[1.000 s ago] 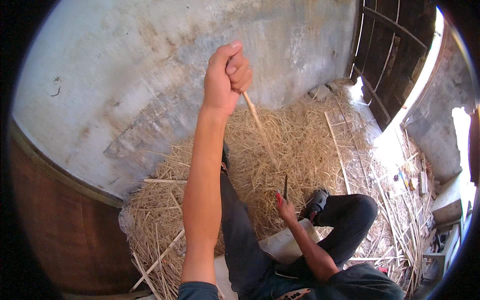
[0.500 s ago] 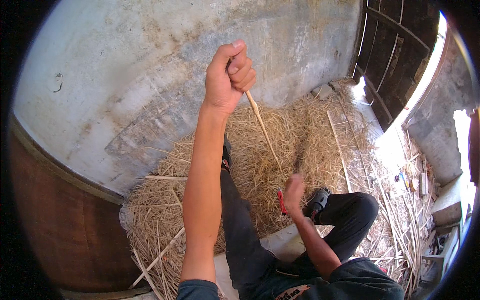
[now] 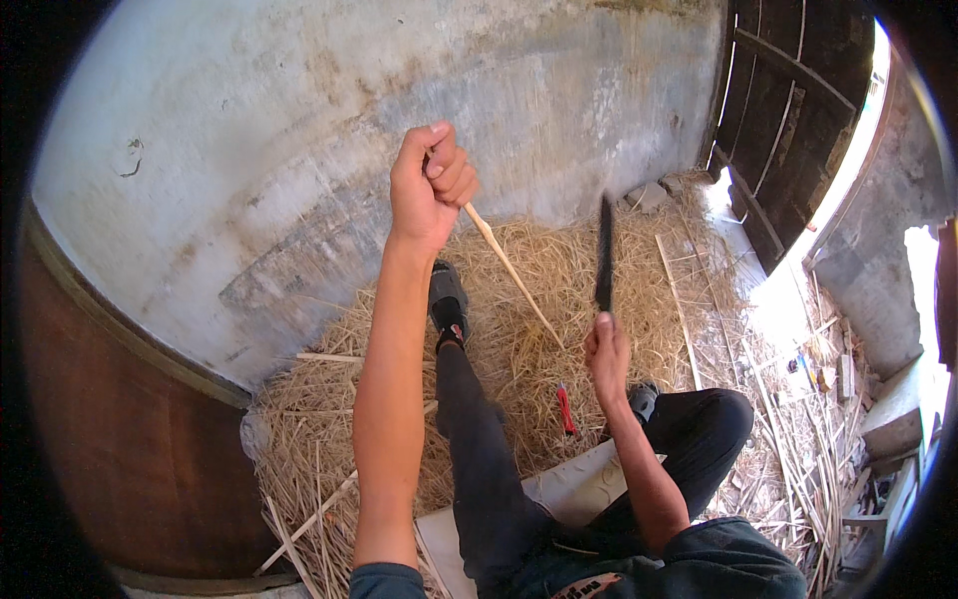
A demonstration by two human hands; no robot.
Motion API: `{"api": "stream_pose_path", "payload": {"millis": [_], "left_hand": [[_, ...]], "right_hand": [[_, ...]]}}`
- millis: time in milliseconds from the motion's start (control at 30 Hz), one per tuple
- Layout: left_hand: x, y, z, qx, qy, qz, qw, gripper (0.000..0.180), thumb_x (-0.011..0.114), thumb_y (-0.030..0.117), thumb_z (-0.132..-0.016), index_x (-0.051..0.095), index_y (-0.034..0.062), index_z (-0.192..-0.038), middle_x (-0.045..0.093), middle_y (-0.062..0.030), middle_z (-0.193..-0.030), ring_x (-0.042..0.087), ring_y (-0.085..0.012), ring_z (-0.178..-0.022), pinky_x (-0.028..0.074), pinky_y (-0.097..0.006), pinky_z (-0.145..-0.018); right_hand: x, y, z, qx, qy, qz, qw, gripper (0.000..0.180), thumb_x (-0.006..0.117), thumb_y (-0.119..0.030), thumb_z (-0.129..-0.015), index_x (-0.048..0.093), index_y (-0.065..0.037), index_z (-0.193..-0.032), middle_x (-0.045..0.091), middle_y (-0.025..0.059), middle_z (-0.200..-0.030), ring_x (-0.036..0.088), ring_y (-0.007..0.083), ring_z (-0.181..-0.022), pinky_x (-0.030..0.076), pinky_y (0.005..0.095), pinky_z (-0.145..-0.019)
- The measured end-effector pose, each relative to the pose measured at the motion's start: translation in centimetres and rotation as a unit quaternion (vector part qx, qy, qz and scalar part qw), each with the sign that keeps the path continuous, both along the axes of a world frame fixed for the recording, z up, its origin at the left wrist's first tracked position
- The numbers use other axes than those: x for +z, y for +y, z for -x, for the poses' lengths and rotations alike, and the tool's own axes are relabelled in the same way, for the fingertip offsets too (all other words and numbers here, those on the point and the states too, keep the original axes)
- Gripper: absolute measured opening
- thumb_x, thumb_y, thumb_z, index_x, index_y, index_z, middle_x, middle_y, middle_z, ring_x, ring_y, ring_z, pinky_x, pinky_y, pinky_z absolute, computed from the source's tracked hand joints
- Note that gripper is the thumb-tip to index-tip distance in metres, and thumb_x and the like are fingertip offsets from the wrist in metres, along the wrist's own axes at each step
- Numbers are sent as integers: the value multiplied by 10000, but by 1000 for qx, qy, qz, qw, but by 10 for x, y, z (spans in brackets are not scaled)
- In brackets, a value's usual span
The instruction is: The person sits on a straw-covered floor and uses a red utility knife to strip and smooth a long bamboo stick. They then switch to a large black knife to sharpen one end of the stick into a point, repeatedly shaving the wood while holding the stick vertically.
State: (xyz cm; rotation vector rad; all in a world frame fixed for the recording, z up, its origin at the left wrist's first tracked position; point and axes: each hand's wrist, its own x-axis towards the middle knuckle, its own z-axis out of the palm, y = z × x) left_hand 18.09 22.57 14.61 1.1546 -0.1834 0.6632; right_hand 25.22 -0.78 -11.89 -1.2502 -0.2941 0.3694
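Observation:
My left hand (image 3: 431, 190), raised at the end of a stretched arm, is closed round the upper end of a thin pale stick (image 3: 514, 275). From the fist the stick slants down to the right, its lower end over the straw-like shavings (image 3: 544, 245). In my right hand (image 3: 609, 354) is a long knife (image 3: 605, 255) with a dark blade pointing up and away, slightly blurred. The blade stands apart from the stick, to its right; my fingers hide the handle. A small red object (image 3: 566, 409) lies on the shavings just left of the right hand, its kind unclear.
A stained grey wall (image 3: 329, 150) rises behind the pile. Dark wooden planks (image 3: 798, 110) stand at the far right, with bright light beside them. Split strips (image 3: 788, 429) litter the floor on the right. A brown panel (image 3: 120, 419) is at the left; my legs straddle the shavings.
My left hand has come lower and slightly left with the stick. My right hand has risen a little, and the blurred knife now stands upright and plain to see.

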Motion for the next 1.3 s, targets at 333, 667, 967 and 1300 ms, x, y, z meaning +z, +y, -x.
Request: {"api": "stream_pose_path", "payload": {"millis": [333, 667, 967, 1300], "left_hand": [[4, 0, -7, 6, -13, -21, 1000, 457, 501, 298, -1004, 308, 187, -605, 196, 67, -478, 129, -85, -426, 139, -302, -429], [-1, -2, -10, 6, -5, -1, 1000, 451, 503, 302, -1005, 323, 186, -607, 194, 67, -477, 127, -85, -425, 133, -307, -426], [2, 3, -7, -2, -20, -5, 1000, 451, 508, 303, -997, 323, 187, -602, 197, 67, -472, 125, -87, -420, 126, -308, -426], [-8, 24, -2, -295, -57, -90, 950, 415, 488, 300, -976, 366, 164, -603, 242, 52, -426, 139, -97, -383, 157, -303, -394]], "right_hand": [[-184, 2, 48, 50, -69, 366, 927, 509, 472, -429, -1067, 616, 56, -1008, 625, 235, -731, 662, 391, -706, 501, 496, -696], [42, 13, -3, -44, -168, 96, 980, 371, 477, -347, -1086, 552, 1, -983, 488, 22, -659, 479, 124, -597, 405, 332, -555], [-244, -33, 38, 148, -44, 497, 854, 546, 507, -443, -1008, 700, 66, -1055, 670, 372, -951, 652, 537, -1003, 498, 586, -852], [-109, -2, 20, 11, 61, 114, 992, 441, 427, -399, -1106, 492, -32, -870, 446, 42, -663, 418, 150, -554, 348, 408, -515]]}}
